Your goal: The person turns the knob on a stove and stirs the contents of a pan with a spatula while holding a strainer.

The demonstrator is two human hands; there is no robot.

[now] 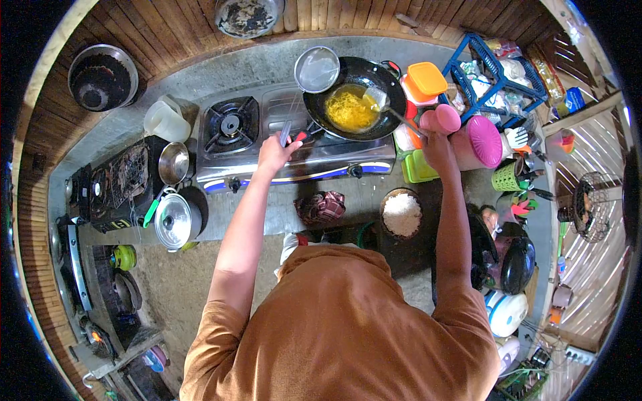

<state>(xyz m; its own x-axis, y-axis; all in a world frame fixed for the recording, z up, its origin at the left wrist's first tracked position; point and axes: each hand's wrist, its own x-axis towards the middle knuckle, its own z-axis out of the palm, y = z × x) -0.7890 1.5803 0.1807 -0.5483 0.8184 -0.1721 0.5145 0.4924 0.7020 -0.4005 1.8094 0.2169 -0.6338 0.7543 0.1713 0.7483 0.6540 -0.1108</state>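
Note:
My left hand (273, 155) is closed around the grey handle of a mesh strainer (317, 69), whose round basket is over the wok's upper left edge. Right beside those fingers is the wok's black-and-red handle. The black wok (319, 112) is on the stove's right burner, with yellow shreds (350, 111) in bubbling oil. My right hand (438, 150) grips the long handle of a metal spatula (394, 115). Its blade dips into the oil at the right side of the shreds.
The two-burner stove (267, 160) has a bare left burner. Pink canisters (476, 144) and an orange-lidded tub (426, 80) crowd the right side. A bowl of white grated food (402, 214) and a checked cloth (321, 208) lie in front. A lidded pot (177, 222) stands left.

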